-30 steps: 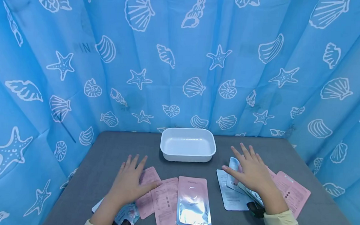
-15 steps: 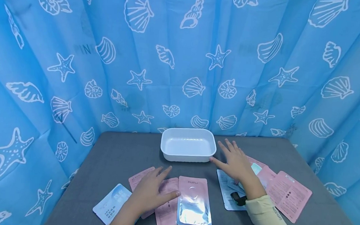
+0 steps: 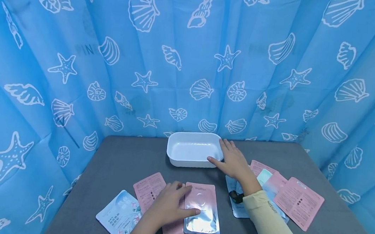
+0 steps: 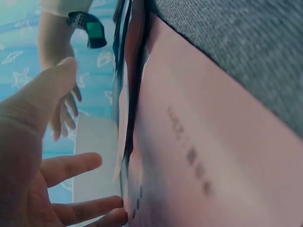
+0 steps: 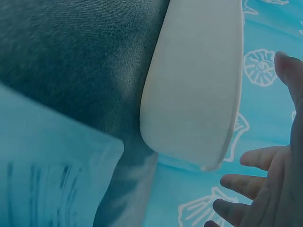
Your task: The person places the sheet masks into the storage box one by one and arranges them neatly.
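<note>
My left hand (image 3: 167, 206) hovers low over the pink sheet mask packets in the front middle. Its thumb reaches over a pink-and-silver sheet mask packet (image 3: 207, 199). Under the palm a second pink packet (image 3: 174, 233) is partly covered. In the left wrist view, thumb and fingers are spread beside a pink packet (image 4: 213, 118) and hold nothing. At the right end of a white plastic tub (image 3: 194, 164) is my right hand (image 3: 234, 163), fingers extended, near the rim. The right wrist view has these fingers apart from the tub (image 5: 194, 90), with nothing in them.
Left of my left hand lie a light blue packet (image 3: 115, 210) and another pink packet (image 3: 147, 187). Overlapping pink and blue packets lie at the right, with a pink one (image 3: 300, 204) outermost. A blue shell-print curtain (image 3: 183, 67) hangs behind the grey tabletop (image 3: 125, 156).
My left hand has moved right, from above the left packets to the pink-and-silver one, its fingers bending. My right hand has moved left from the right-hand packets to the tub's end.
</note>
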Demonstrator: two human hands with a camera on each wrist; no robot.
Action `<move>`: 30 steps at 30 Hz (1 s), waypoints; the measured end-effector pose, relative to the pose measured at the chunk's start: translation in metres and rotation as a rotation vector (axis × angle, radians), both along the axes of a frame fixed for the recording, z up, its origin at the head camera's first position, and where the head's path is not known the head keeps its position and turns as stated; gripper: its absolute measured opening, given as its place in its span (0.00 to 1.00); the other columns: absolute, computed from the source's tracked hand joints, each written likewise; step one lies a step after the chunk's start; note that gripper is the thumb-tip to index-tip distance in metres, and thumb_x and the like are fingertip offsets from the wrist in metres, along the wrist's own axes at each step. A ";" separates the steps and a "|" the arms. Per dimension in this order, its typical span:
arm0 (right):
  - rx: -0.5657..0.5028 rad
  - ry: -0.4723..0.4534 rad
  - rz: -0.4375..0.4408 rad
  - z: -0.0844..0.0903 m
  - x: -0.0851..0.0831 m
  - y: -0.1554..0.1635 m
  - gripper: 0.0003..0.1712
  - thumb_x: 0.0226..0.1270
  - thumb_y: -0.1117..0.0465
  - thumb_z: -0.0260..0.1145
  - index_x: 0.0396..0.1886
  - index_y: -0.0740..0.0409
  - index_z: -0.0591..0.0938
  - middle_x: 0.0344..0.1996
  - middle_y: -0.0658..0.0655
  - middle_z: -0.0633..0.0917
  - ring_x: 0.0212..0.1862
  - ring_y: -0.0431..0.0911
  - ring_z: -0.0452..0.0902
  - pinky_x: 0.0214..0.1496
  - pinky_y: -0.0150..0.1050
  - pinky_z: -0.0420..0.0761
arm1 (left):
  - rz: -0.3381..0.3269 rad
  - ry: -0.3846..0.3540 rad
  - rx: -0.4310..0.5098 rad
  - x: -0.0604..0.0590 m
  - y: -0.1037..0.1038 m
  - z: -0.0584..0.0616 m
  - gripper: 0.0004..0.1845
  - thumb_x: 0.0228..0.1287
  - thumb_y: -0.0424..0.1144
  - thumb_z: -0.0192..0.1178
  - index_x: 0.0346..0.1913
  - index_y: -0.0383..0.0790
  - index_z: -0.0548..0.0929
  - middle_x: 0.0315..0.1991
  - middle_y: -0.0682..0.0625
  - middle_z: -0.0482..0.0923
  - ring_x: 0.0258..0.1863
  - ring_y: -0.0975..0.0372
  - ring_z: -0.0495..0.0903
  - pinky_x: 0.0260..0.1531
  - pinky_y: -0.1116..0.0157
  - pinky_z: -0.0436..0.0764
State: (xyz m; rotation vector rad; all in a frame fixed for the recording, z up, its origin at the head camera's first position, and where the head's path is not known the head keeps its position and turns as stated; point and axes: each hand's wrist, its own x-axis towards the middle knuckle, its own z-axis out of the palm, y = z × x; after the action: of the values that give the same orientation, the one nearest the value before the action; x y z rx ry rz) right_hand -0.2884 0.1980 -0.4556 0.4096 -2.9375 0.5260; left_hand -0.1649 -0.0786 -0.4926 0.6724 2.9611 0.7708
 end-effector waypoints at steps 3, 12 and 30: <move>-0.002 0.001 0.014 -0.001 -0.004 -0.004 0.61 0.72 0.25 0.58 0.86 0.63 0.55 0.84 0.70 0.58 0.85 0.70 0.49 0.82 0.69 0.57 | -0.007 0.003 -0.015 -0.001 0.000 -0.002 0.50 0.52 0.80 0.68 0.72 0.53 0.81 0.63 0.46 0.80 0.56 0.54 0.77 0.55 0.45 0.83; 0.001 -0.023 0.000 -0.002 -0.014 -0.011 0.64 0.70 0.22 0.58 0.87 0.62 0.53 0.85 0.69 0.56 0.85 0.70 0.47 0.82 0.70 0.56 | -0.016 0.017 -0.045 -0.005 0.003 -0.005 0.54 0.40 0.81 0.74 0.69 0.52 0.84 0.63 0.46 0.79 0.55 0.55 0.76 0.52 0.46 0.83; -0.002 -0.227 -0.053 -0.009 -0.029 -0.023 0.80 0.60 0.15 0.58 0.85 0.73 0.39 0.86 0.73 0.39 0.86 0.70 0.35 0.85 0.67 0.50 | -0.035 -0.091 -0.016 -0.008 0.007 0.002 0.51 0.34 0.64 0.87 0.68 0.53 0.84 0.65 0.46 0.79 0.58 0.53 0.79 0.55 0.45 0.84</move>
State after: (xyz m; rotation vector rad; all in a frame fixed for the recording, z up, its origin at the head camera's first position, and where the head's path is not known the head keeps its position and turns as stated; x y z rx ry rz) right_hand -0.3176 0.1750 -0.4650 0.2887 -3.1535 0.6052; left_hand -0.1730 -0.0712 -0.4904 0.6676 2.8626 0.7531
